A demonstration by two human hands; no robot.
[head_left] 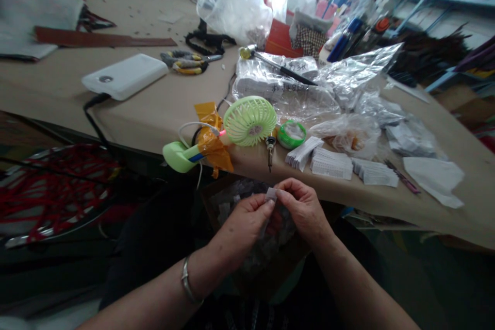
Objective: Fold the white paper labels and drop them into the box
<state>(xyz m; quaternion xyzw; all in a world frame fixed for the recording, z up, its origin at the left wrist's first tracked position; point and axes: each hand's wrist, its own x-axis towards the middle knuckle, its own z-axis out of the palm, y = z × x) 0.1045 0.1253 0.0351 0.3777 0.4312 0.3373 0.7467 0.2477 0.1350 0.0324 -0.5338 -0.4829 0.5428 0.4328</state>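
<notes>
Between the fingertips of my left hand and my right hand is a small white paper label. Both hands pinch it just below the table edge. Under them is a box with many small whitish pieces inside, partly hidden by my hands. A soldering iron points tip down above my hands, beside a green fan fixed at the edge with orange tape. To the right lie stacks of printed white labels and a round green tin.
A white power bank with a black cable, pliers and a hammer lie farther back on the table. Plastic bags stand behind. Tweezers and a white paper piece are at right.
</notes>
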